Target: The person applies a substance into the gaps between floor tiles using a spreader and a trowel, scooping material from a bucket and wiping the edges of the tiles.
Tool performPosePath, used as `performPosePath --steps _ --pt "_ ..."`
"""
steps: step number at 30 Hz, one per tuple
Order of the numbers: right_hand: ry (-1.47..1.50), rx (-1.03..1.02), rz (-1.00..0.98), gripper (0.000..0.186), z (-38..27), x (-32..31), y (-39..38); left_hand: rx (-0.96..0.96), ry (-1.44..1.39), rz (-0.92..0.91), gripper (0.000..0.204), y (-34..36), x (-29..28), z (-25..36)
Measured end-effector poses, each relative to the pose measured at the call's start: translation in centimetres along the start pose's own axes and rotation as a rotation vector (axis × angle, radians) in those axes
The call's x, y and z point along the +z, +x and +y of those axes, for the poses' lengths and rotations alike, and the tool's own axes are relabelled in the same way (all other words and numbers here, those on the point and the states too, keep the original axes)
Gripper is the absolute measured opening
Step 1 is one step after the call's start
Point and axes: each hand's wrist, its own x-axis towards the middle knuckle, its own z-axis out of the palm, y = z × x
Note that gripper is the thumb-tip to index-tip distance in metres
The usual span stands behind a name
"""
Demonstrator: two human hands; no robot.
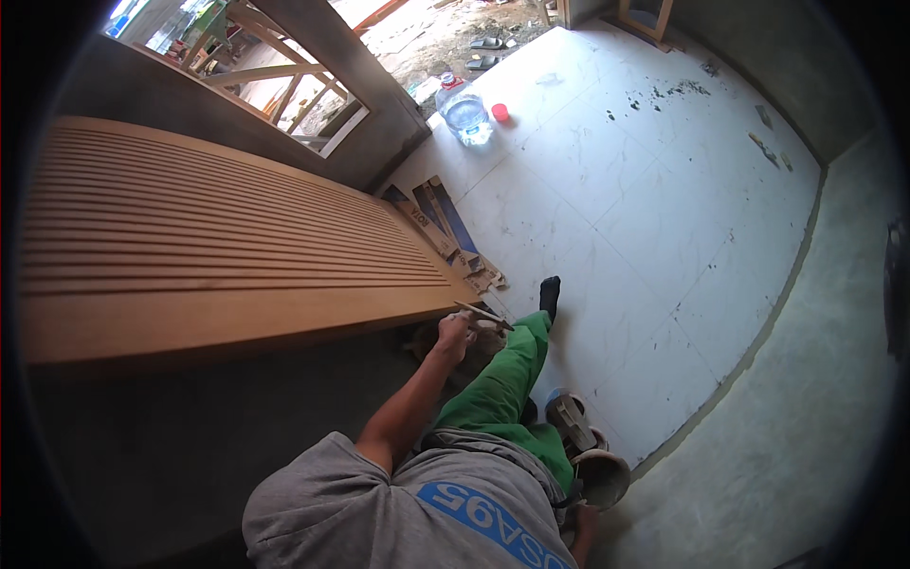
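My left hand (453, 332) is closed on a thin, pale flat tool (491, 316), held over my green-trousered leg beside the lower edge of the slatted wooden door (237, 232). A dusty bundle or container behind that hand is too hidden to make out. At the lower right my right hand (587, 520) is low beside a round grey bucket (614, 479), its fingers curled around something dark that I cannot make out. Worn trowel-like tools (569, 417) lie just above the bucket, partly hidden behind my leg.
White floor tiles (654, 247) bear scattered debris and small tools (766, 152). Cardboard strips (441, 223) lie beside the door. A large water jug (464, 114) and red cap (500, 112) are near the doorway, with sandals (485, 52) outside. A grey wall curves along the right.
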Motion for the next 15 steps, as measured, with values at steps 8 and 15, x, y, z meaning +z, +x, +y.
performPosePath --steps 8,15 --pt "-0.109 -0.037 -0.009 0.052 -21.5 -18.0 7.7 0.132 0.235 0.298 0.024 13.9 9.4 11.4" --pt "-0.154 -0.128 -0.019 0.053 -37.1 -31.8 11.8 0.177 0.228 0.272 0.036 20.1 19.9 26.5"
